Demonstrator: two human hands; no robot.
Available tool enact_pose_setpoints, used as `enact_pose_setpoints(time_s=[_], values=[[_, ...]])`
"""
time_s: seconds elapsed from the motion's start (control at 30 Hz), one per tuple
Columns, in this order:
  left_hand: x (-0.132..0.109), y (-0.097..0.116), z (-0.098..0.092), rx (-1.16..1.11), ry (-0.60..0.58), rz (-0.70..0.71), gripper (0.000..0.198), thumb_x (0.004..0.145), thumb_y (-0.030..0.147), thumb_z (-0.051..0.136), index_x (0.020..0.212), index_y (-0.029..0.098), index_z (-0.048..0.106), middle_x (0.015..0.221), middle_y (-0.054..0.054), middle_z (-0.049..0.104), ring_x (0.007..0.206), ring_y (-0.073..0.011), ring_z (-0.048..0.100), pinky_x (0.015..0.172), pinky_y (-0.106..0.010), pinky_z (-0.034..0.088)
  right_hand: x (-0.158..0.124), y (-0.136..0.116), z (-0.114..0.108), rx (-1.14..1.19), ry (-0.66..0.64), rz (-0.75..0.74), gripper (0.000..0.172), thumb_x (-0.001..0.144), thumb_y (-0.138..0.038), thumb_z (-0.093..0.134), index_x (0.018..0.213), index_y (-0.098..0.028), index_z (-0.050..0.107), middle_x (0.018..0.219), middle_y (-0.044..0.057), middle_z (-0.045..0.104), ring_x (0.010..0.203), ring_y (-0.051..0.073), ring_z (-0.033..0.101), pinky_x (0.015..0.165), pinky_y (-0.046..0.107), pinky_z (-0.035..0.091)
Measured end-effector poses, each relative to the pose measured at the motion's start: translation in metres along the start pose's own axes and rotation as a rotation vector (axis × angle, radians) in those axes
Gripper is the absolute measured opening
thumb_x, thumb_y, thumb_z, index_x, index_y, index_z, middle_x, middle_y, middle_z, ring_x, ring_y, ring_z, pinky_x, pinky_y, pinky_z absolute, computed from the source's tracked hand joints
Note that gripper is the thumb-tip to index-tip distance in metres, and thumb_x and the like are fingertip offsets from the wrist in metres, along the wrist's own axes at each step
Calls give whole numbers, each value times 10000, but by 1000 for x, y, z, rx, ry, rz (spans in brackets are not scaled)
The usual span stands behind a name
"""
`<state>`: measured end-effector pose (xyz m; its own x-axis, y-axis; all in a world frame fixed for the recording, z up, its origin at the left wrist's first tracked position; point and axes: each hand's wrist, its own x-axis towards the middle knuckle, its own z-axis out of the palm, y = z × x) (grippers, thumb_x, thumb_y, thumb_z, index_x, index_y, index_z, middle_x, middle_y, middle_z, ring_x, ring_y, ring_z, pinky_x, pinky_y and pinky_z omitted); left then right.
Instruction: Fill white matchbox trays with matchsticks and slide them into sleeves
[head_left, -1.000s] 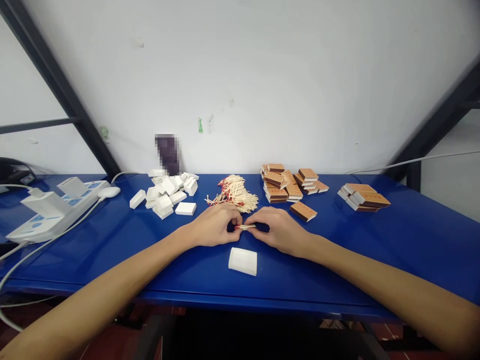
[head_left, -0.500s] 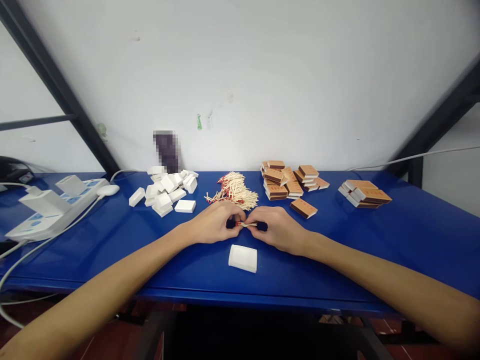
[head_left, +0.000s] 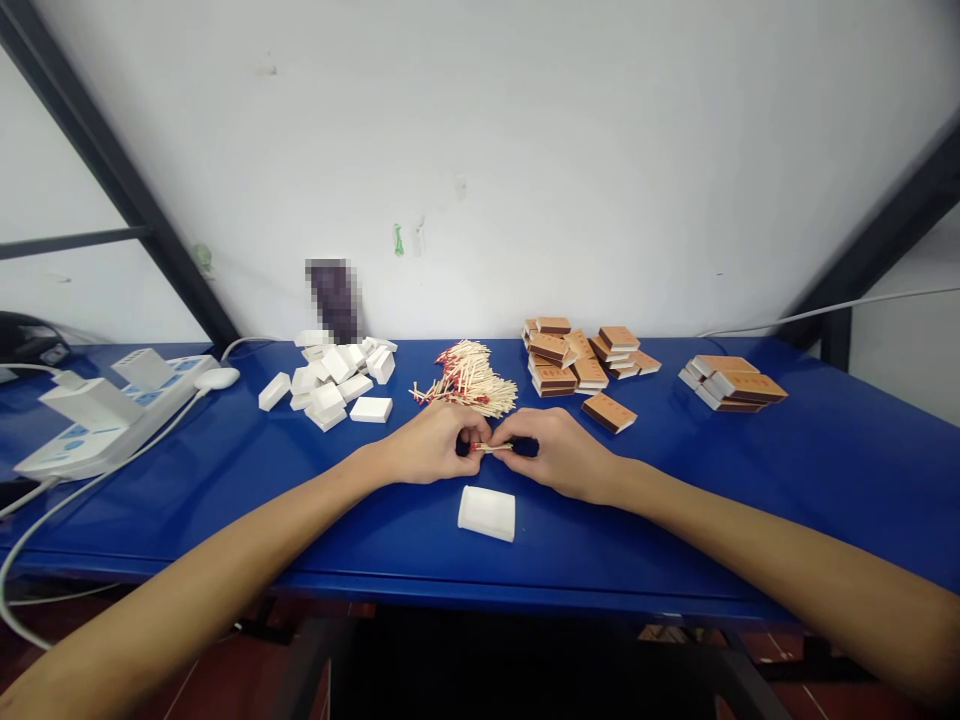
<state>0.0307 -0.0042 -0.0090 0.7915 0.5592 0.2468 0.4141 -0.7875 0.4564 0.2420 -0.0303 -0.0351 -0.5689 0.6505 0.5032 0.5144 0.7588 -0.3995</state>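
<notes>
A small bunch of matches (head_left: 493, 448) lies crosswise between my two hands, red heads toward the left. My left hand (head_left: 439, 443) pinches it near the heads. The fingers of my right hand (head_left: 555, 452) are closed on its pale end. Just below the hands, a white matchbox tray (head_left: 487, 513) rests on the blue table, its hollow side facing up. Behind the hands spreads a heap of loose matches (head_left: 471, 378) with red heads.
White matchbox trays (head_left: 334, 375) are piled at the left, before a blurred dark object (head_left: 334, 300). Brown matchbox sleeves (head_left: 570, 358) are heaped right of the matches. Farther right sits a stack of matchboxes (head_left: 733, 384). A white power strip (head_left: 112, 425) with cables occupies the left side.
Both hands stay in nearly the same place, still closed on the matches. The whole view has shifted very slightly; nothing else has visibly moved.
</notes>
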Motion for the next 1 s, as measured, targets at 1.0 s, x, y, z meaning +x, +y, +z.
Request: enact_pose_setpoints(time_s=[1.0], values=[[-15,11,-22,54,-218,65,492,626,581,797,734,170,550,669,31,560,573,-95,456,566,-241,349,-6,-24,-20,160,42,185,71,775,-157,645,776,-188,709,714,-11,725,619,119,636,588,220,490]])
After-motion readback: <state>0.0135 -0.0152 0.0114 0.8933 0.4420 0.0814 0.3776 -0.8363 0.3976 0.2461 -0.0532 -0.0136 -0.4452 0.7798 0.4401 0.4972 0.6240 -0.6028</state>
